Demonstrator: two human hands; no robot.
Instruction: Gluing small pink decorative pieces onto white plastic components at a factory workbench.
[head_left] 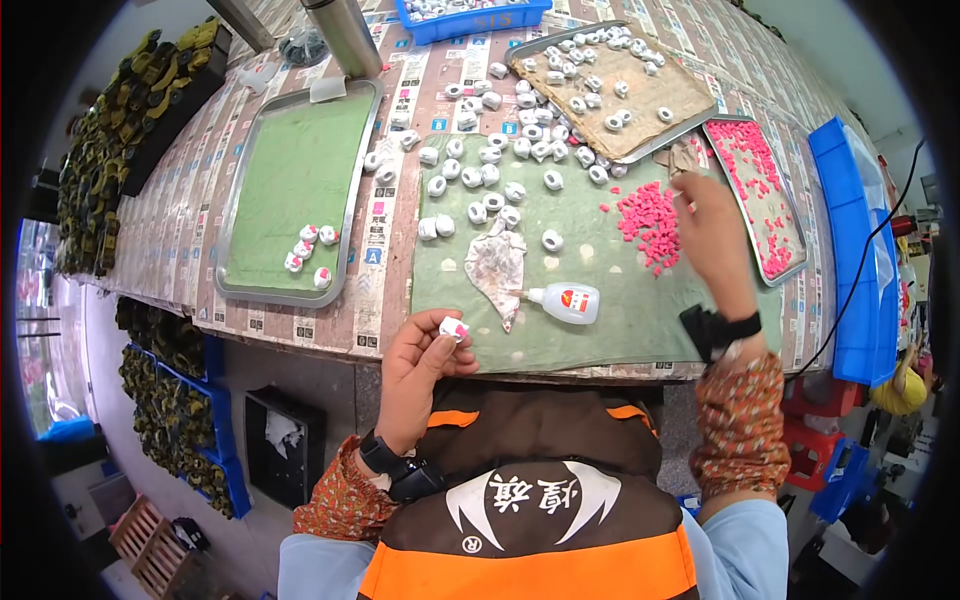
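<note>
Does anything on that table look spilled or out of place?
The bottle lies on its side, nozzle toward the stained cloth, where you'd expect it upright; no puddle shows. Loose pink bits also lie outside the right-hand tray; I can't tell whether they spilled.

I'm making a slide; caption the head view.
Left hand holds a white-and-pink piece; right hand is at the pink bits.
</note>
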